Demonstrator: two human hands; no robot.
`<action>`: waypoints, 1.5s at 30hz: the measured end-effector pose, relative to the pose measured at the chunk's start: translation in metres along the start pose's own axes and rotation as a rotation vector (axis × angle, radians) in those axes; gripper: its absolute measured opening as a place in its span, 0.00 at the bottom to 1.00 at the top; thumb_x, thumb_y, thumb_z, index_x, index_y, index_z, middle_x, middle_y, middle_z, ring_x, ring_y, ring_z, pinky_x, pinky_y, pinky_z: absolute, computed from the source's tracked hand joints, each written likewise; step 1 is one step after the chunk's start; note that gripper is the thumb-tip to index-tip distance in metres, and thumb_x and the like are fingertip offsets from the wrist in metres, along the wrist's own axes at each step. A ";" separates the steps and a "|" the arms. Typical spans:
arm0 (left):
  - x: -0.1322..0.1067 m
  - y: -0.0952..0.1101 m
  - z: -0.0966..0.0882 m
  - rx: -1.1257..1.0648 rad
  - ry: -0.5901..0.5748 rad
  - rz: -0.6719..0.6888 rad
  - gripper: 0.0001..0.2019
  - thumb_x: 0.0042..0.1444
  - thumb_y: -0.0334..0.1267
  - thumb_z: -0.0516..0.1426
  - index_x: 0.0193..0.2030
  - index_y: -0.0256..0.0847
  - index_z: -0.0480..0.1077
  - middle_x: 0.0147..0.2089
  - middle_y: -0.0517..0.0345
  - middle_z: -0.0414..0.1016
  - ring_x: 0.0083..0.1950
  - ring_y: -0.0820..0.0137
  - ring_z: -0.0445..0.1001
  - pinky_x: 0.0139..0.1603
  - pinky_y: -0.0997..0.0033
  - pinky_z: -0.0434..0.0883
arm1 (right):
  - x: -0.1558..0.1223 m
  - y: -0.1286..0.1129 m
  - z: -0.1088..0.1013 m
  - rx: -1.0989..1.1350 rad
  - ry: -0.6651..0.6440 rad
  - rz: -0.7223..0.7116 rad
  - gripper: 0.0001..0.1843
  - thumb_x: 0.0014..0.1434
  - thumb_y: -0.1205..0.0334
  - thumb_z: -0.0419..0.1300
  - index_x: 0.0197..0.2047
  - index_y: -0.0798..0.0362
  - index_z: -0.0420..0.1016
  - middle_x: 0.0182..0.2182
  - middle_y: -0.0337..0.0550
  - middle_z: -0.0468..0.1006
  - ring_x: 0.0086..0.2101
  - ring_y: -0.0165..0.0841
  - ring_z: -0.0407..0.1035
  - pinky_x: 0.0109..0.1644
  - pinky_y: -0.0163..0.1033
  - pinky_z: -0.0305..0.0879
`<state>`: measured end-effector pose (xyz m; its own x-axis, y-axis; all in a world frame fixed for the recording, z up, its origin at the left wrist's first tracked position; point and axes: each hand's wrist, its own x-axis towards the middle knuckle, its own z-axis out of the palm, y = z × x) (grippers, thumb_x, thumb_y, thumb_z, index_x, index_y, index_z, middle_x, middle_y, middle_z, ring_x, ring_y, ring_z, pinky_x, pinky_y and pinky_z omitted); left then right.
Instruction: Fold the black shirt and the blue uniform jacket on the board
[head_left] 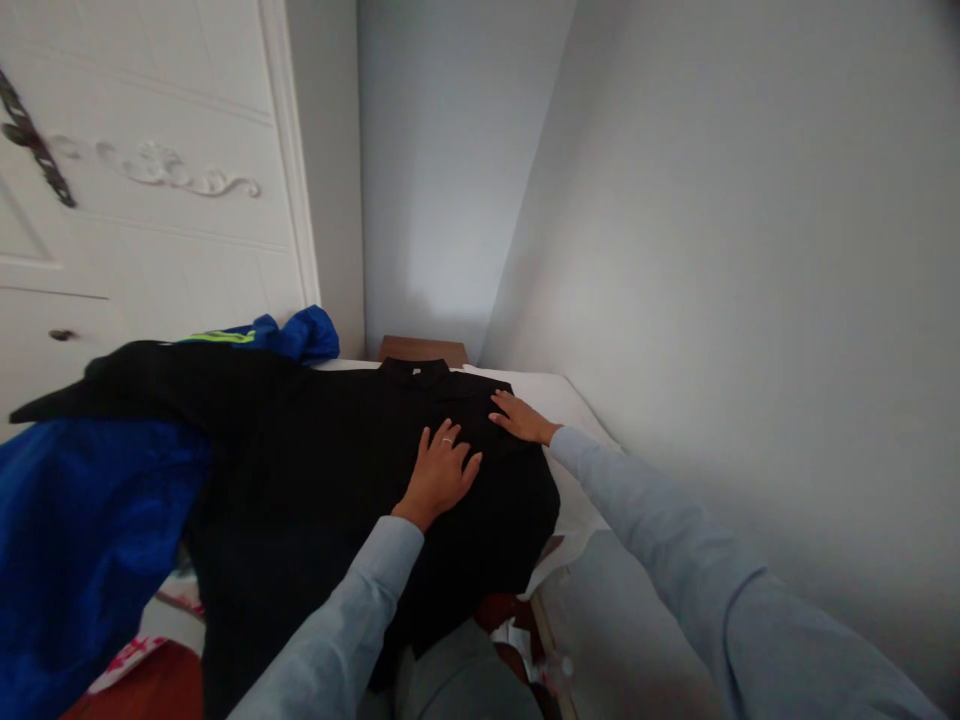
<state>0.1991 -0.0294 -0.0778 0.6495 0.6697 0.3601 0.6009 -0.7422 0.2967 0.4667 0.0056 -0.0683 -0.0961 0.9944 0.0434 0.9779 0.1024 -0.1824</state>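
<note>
Resting palm-down on a black collared shirt of soft matte cloth [337,470], the left hand [439,472] lies flat with its fingers spread and loose, gripping nothing. A thin silver ring [448,439] shows on one finger. Just beyond it and a little to its right, the right hand [523,418] is likewise flat and unclenched, with its fingertips on the shirt near the shoulder edge.

The shirt is spread under both hands, its collar [414,367] lying past the fingertips. Its dark body falls back toward the person over the near edge of a white smooth-sheeted mattress [574,400], which shows bare just right of the right hand. Both arms wear pale blue-grey long sleeves [652,520] of a fine, even weave.

Well to the left of the left hand, a bright blue, slightly glossy jacket [82,540] lies crumpled in a heap. A long black fold reaches out over its top; whether that is the shirt's sleeve I cannot tell. Beyond the heap sits a second blue bundle with a neon yellow-green stripe [296,335].

Past the collar, a brown wooden board [424,349] shows its flat edge. A white panelled door with a carved scroll ornament [161,170] rises on the left, and a plain grey wall [750,300] stands close on the right-hand side.
</note>
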 end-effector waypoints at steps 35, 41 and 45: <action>0.003 -0.006 0.017 0.124 0.048 -0.164 0.26 0.69 0.48 0.47 0.62 0.29 0.67 0.67 0.34 0.66 0.72 0.48 0.58 0.71 0.47 0.55 | 0.026 -0.066 0.013 0.165 0.167 -0.233 0.22 0.68 0.59 0.56 0.62 0.56 0.72 0.64 0.56 0.69 0.65 0.42 0.61 0.71 0.52 0.54; 0.002 -0.003 0.014 0.133 0.043 -0.223 0.30 0.68 0.46 0.48 0.65 0.19 0.63 0.66 0.27 0.65 0.71 0.46 0.60 0.71 0.49 0.56 | 0.050 -0.103 0.033 0.178 0.077 -0.260 0.22 0.69 0.64 0.52 0.62 0.58 0.74 0.63 0.53 0.71 0.64 0.39 0.63 0.71 0.47 0.55; -0.003 -0.001 0.012 0.128 0.032 -0.184 0.28 0.69 0.47 0.47 0.62 0.22 0.67 0.66 0.29 0.66 0.71 0.46 0.60 0.71 0.47 0.55 | 0.050 -0.097 0.038 0.213 0.094 -0.277 0.22 0.68 0.62 0.52 0.62 0.57 0.74 0.64 0.54 0.70 0.65 0.40 0.62 0.71 0.49 0.56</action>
<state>0.2022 -0.0308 -0.0903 0.5095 0.7912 0.3383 0.7635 -0.5970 0.2463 0.3594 0.0467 -0.0858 -0.3248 0.9225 0.2085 0.8554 0.3806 -0.3512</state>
